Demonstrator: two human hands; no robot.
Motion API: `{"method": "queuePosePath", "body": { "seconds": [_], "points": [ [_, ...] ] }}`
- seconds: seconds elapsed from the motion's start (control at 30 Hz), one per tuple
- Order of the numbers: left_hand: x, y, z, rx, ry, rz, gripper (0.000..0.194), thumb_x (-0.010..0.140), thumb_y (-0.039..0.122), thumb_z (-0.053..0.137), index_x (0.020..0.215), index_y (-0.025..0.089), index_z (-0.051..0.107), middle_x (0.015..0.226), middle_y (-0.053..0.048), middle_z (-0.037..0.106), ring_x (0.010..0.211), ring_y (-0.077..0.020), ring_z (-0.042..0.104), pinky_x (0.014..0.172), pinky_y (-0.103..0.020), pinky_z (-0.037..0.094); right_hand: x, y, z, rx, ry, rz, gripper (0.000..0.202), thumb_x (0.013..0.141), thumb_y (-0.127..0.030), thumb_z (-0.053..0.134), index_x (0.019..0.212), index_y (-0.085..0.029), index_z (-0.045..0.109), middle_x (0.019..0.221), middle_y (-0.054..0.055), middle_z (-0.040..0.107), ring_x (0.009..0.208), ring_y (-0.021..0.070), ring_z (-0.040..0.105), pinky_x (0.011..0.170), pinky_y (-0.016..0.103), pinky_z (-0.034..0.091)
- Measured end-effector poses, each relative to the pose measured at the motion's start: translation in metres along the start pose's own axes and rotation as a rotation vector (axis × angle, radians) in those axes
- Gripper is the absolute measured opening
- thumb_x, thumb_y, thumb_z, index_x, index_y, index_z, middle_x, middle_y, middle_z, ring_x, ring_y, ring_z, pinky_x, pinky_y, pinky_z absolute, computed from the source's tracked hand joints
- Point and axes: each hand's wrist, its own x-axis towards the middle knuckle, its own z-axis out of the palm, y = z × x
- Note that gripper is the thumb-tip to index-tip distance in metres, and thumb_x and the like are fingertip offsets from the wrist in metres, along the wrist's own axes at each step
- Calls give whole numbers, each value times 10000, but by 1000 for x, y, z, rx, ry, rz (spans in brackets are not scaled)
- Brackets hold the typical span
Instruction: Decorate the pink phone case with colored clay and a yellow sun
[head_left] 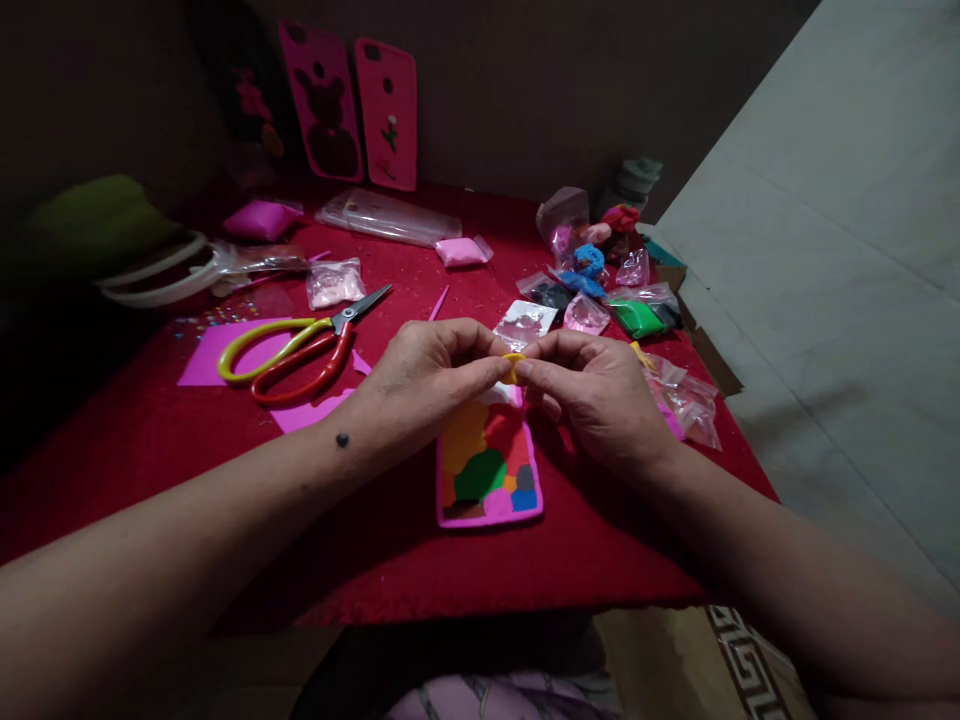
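Observation:
Between my two hands is a small flattened piece of yellow clay point(514, 368), pinched at its edges. My left hand point(442, 375) grips it from the left with thumb and fingertips. From the other side my right hand point(592, 385) holds it the same way. Below them lies a phone case point(490, 520) with a pink rim, its surface covered in patches of yellow, red, green, blue, grey, orange, brown and pink clay. The upper part of the case is partly hidden under my hands.
Yellow-and-red-handled scissors point(341, 345) lie left on pink sheets point(217, 355). Clay packets, such as a green one point(636, 318), cluster at right. Two decorated pink phone cases point(387, 110) point(324, 100) lean at the back. A clear case package point(390, 215) lies before them on the red cloth point(360, 560).

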Motion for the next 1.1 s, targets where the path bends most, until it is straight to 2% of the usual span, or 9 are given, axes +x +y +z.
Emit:
{"method": "queuePosePath", "body": {
  "seconds": [0.17,0.33,0.57,0.8,0.93,1.1],
  "points": [
    [0,1,0,26,5,-10,93,770,231,682,716,155,686,655,3,662,588,-112,585,537,-197,440,-1,0,0,-39,-16,-10,179,712,-295,757,670,-165,642,616,-30,588,504,72,455,455,216,327],
    [1,2,1,-17,44,-15,86,778,210,675,709,159,676,647,10,660,600,-116,603,544,-197,451,0,1,-1,-21,-22,-26,143,756,-305,715,745,-177,654,644,-23,602,528,88,492,473,222,362],
    [-1,2,1,-11,20,-18,66,787,210,665,757,164,702,703,-5,705,648,-132,641,581,-209,476,-1,2,-2,-110,-4,-55,162,788,-274,682,677,-173,619,563,-48,534,473,69,416,453,228,313],
    [-1,1,0,27,26,5,103,801,221,646,734,155,686,680,-9,691,630,-126,614,571,-209,457,-1,2,-1,-55,-34,-59,177,831,-308,660,720,-172,638,585,-41,558,482,70,439,463,226,331],
    [-1,1,0,48,61,46,116,803,224,656,742,137,702,672,6,672,600,-90,566,546,-178,422,0,1,-1,-64,-56,-57,180,788,-289,700,683,-163,627,589,-41,565,475,61,436,456,220,323],
    [-1,2,0,-33,27,15,91,805,207,661,805,133,714,706,23,689,618,-73,587,565,-155,438,-1,0,-1,-107,-48,-71,174,769,-242,689,643,-158,603,559,-51,541,463,53,419,445,215,299]
  ]
}}
